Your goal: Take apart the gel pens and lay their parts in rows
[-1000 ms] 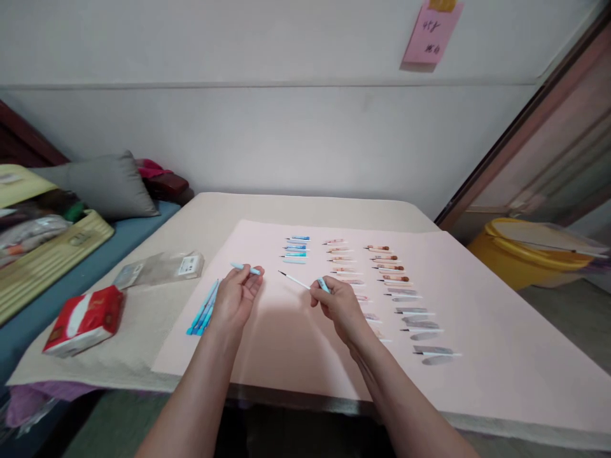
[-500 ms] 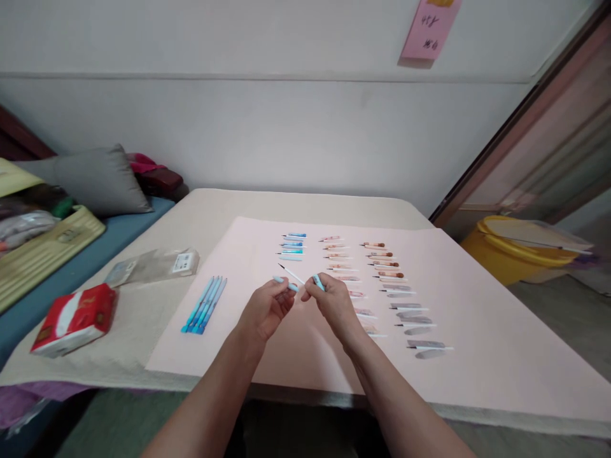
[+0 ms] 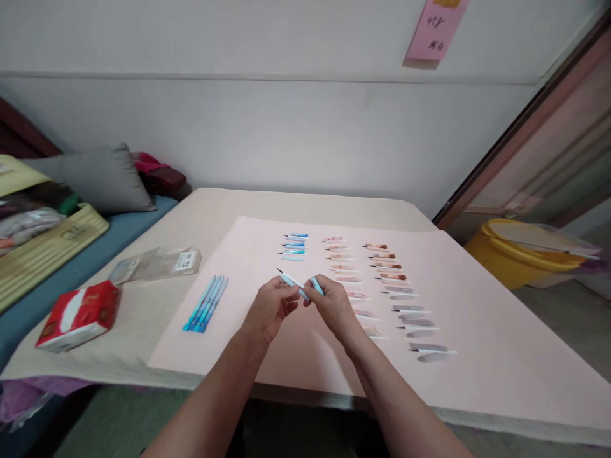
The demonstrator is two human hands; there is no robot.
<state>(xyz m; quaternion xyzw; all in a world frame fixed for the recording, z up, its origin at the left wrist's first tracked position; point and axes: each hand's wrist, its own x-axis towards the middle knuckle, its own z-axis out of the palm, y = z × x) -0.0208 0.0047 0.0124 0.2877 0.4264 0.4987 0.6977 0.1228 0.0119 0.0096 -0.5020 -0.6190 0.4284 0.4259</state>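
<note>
Over the pink sheet, my left hand [image 3: 271,306] pinches a pale blue pen barrel piece [image 3: 302,293]. A thin white pen refill [image 3: 292,279] with a dark tip slants up and left across that piece; whether it lies in it or alongside is unclear. My right hand [image 3: 331,299], close beside, is closed around another light blue pen piece [image 3: 317,286], its fingers at the refill's lower end. Several whole blue pens [image 3: 206,305] lie side by side to the left. Beyond my hands lie blue pen parts [image 3: 294,244] with refills.
Rows of pinkish pen parts [image 3: 338,257], brown-topped ones [image 3: 384,256] and grey ones [image 3: 420,322] cover the right of the pink sheet [image 3: 482,356]. A clear plastic bag [image 3: 162,262] and red tissue pack [image 3: 79,316] lie left. A yellow bucket [image 3: 506,254] stands beyond the table's right side.
The refill and the left hand's barrel piece, apart before, now overlap along one line. My hands have drawn slightly closer together, and the view has shifted a little.
</note>
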